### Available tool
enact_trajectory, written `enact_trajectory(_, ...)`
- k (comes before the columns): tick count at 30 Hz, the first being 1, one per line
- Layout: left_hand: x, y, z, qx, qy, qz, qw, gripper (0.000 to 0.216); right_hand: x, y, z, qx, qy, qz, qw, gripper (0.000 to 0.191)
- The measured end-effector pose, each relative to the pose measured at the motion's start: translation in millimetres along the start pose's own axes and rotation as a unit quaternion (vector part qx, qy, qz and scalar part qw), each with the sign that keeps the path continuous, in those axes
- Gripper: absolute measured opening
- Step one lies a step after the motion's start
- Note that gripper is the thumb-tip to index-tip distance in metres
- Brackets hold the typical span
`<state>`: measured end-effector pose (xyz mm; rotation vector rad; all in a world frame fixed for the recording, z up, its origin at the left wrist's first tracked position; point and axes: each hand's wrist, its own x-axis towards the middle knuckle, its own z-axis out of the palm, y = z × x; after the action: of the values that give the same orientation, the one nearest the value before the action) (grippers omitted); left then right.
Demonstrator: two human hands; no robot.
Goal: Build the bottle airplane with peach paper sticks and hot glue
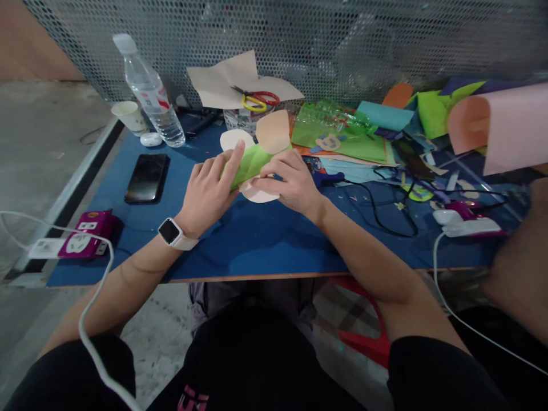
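Observation:
Over the blue table, both my hands hold a paper craft with a green middle (252, 163) and rounded cream paper pieces around it. My left hand (209, 185) grips its left side, thumb raised along the green paper. On the other side, my right hand (295, 177) has its fingers bent and closed at the green paper and the lower cream piece (259, 194). A peach rounded piece (274, 131) and a whitish one (234, 140) stick out at the far side. Where the pieces join is hidden by my fingers.
On the left are a water bottle (153, 94), a paper cup (131, 117), a phone (146, 178) and a purple power adapter (85, 234) with a white cable. Scissors (259, 98) lie on cream paper behind. Coloured paper, scraps and cables fill the right, near another person's arm (520, 268).

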<state>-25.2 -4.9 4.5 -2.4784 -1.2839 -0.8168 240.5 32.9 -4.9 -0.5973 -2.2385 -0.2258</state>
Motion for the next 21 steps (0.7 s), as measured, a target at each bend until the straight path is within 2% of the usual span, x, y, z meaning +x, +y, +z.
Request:
enact_trajectory(7, -1.2, -0.3, 2.4, -0.020, -0.003, -0.008, 1.000, 0.083, 0.8, 0.9, -1.0, -0.015, -0.004, -0.022, 1.000, 0.028)
enact_trajectory(13, -0.7, -0.5, 2.0, -0.022, -0.005, -0.007, 1.000, 0.084, -1.2, 3.2, 1.2, -0.017, -0.013, -0.013, 1.000, 0.029)
enact_trajectory(17, -0.6, -2.0, 2.0, -0.016, -0.002, -0.001, 1.000, 0.084, -2.7, 5.2, 3.4, -0.033, 0.003, -0.032, 0.999, 0.027)
enact_trajectory(21, -0.1, -1.2, -0.8, -0.012, -0.022, -0.004, 1.000, 0.084, -2.2, 2.8, 1.8, -0.054, 0.048, -0.070, 0.995, 0.024)
